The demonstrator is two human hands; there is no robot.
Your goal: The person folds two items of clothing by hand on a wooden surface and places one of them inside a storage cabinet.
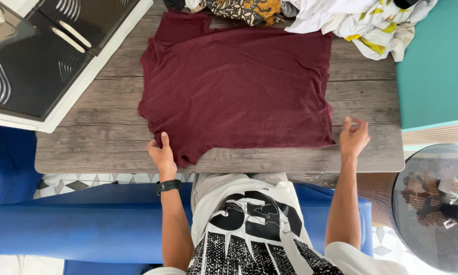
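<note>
A dark red t-shirt lies spread flat on a grey wooden table, its sleeves at the left. My left hand rests at the near left edge of the shirt, fingers on the sleeve fabric. My right hand hovers just off the shirt's near right corner, fingers apart and holding nothing. A black band sits on my left wrist.
A heap of other clothes, white, yellow and patterned, lies along the table's far edge. A black-and-white cabinet overlaps the table at the left. A blue sofa is under me, a round glass table at the right.
</note>
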